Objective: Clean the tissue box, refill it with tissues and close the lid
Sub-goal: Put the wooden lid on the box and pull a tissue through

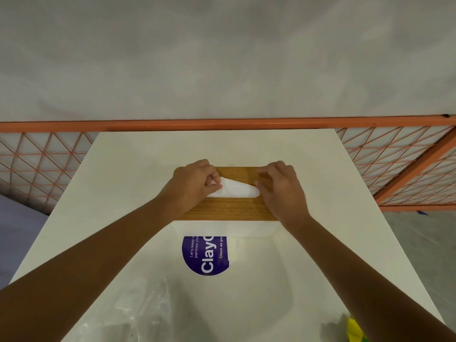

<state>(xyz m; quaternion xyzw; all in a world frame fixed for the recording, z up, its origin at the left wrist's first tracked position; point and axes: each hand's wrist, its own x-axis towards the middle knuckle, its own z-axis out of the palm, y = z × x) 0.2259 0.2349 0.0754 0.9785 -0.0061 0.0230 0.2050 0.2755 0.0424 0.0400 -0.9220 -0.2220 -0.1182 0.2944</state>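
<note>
Evidently the closing step is finishing: the wood-grain rectangular lid (pixel 229 208) is sitting on the white plastic tissue box (pixel 224 229) at frame centre, and the left hand (pixel 195 183) is pinching the white tissue (pixel 234 190) rising from the slot. The right hand (pixel 281 188) is pressing curled fingers on the lid. Next, I judge, it needs gentle teasing upward. The white tabletop (pixel 138 169) is offering free room all round, its edges well apart.

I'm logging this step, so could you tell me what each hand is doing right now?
Left hand: closed, pinching the tissue.
Right hand: fingers curled on the wooden lid at the tissue; grip unclear.
</note>
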